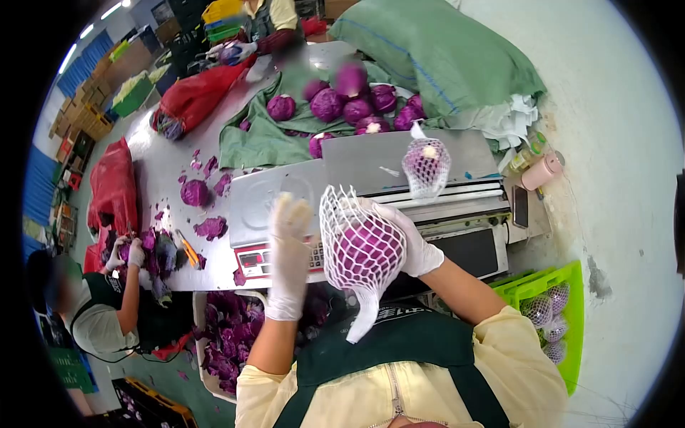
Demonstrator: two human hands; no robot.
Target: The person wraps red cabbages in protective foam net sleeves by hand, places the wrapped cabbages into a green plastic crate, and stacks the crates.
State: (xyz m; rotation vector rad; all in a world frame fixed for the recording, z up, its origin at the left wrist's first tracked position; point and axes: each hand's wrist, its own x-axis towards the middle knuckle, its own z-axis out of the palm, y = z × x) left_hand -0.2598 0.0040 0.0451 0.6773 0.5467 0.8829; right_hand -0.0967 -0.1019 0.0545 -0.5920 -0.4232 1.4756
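Right hand (410, 239) is gripping the netted cabbage (367, 251) at its right side, fingers curling close, partly hidden behind mesh. Left hand (287, 246) is standing open just left of it, fingers up, holding nothing that shows. Cabbage is hanging over the near table edge, in front of the apron (399, 335), the net tail (366, 314) dangling toward the wearer.

Good handling, my judgement: right hand should be carrying the weight steadily, not squeezing leaves; left should be steadying the bottom while the mesh is getting drawn evenly, no bunching; loose tail should be staying off the scale (275, 260).

Surface: metal table (146, 160), leaf scraps lying left. Scale is sitting beyond the left hand; roller machine (446, 200) to its right, a second netted cabbage (427, 167) resting on it. Far side, bare cabbages (327, 105) are lying on green cloth (246, 146), green sack (446, 53) behind.

Room: left co-worker (107, 314) is handling leaves; another person (282, 14) is working far off. Green crate (575, 314) is holding netted heads, near right; leaf bin (214, 381), near left.
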